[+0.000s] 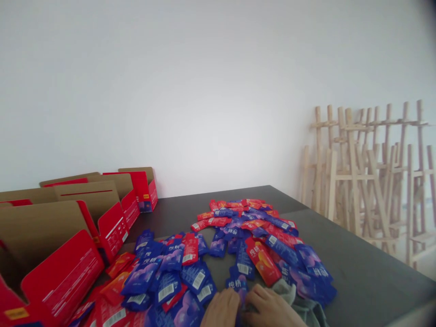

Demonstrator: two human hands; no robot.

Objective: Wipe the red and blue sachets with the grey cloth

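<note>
At the bottom of the head view, my left hand (222, 309) and my right hand (267, 308) are close together with fingers curled. Between them is a blue pouch (237, 285) with white lettering and a narrow spout end; both hands grip its sides. Its lower part is mostly hidden by my fingers. Left of my hands lies a heap of blue and red pouches (167, 290). Another pile of mixed pouches (264, 261) spreads away in front and to the right. A grey-green cloth (308, 309) lies beside my right hand.
Several open red cardboard boxes (64, 277) with brown insides line the left side. Everything rests on a dark table (368, 281), whose right edge runs diagonally. Wooden easels (354, 181) stand beyond that edge, and a white wall (218, 91) is behind.
</note>
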